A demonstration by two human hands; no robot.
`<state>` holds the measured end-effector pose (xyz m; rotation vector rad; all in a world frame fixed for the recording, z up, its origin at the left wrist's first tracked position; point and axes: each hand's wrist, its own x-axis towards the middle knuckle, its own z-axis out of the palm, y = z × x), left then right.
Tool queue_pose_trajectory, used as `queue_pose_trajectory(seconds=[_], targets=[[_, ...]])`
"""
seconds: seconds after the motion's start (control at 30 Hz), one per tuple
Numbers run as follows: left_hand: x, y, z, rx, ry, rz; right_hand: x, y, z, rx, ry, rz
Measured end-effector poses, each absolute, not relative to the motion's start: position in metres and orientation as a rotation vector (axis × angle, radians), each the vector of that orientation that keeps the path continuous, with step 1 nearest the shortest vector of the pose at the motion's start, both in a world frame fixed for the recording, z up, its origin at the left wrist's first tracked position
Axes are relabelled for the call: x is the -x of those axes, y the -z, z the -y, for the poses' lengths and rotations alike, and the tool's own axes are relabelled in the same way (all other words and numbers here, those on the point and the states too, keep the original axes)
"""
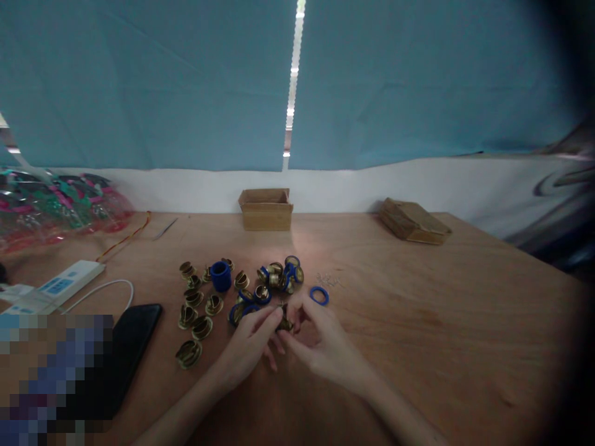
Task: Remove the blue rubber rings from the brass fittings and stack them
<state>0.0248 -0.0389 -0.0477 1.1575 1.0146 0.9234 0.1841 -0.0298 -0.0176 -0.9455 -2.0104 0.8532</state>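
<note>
My left hand (pixel 255 331) and my right hand (pixel 320 337) meet at the front middle of the table, fingers closed around one small brass-coloured round fitting (pixel 286 317). The fingers cover most of it. Just beyond my right hand a single blue ring (pixel 319 295) lies flat. Behind my hands is a heap of brass fittings with blue rings on them (pixel 279 275). To the left stand several brass fittings without rings (pixel 201 327), around a stack of blue rings (pixel 220 276). A scatter of tiny light-coloured pieces (pixel 329 280) lies near the single ring.
At the back stand an open cardboard box (pixel 266 215) and, farther right, another cardboard box (pixel 413 221). On the left are a white power strip (pixel 69 282) with a cable, a black flat device (pixel 134 341), tweezers (pixel 166 228) and plastic-wrapped items (pixel 60 207).
</note>
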Motion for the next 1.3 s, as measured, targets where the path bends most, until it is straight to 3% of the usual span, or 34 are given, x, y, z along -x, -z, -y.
queue_pose_trajectory(seconds=[0.6,0.8,1.3], targets=[[-0.026,0.048,0.032,-1.133,-0.989,-0.994,-0.191,0.011,0.020,0.995,-0.759,2.040],[-0.025,0.049,0.033,-1.215,-0.978,-0.976,-0.193,0.012,0.022,1.083,-0.924,2.090],[-0.022,0.056,0.031,-1.342,-0.970,-1.004,-0.187,0.014,0.024,1.005,-0.939,2.116]])
